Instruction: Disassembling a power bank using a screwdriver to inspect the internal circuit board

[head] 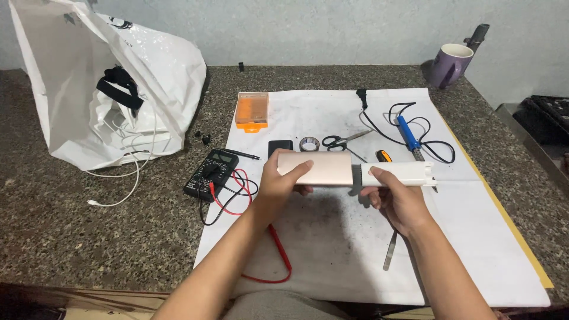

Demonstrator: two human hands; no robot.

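Two hands pull a power bank apart above the white paper sheet [332, 237].
Left hand [278, 186] clamps the smooth rose-gold metal shell [317, 168]; right hand [397, 201] grips the white plastic inner tray [400, 173], already slid mostly out. A multimeter [210, 173] lies just left of the hands, scissors [344, 142] beyond them.

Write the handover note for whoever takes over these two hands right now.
Left hand: gripping the pink-gold metal case, held level above the white sheet.
Right hand: gripping the white inner part, which sticks out of the case's right end.
Done: inner part is most of the way out of the case; a dark gap shows between them.
Left: whether the two are fully apart cannot be told.
Nearby on the sheet: multimeter with red leads to the left, scissors, tape roll, blue soldering iron, orange box, metal tweezers under the right wrist.
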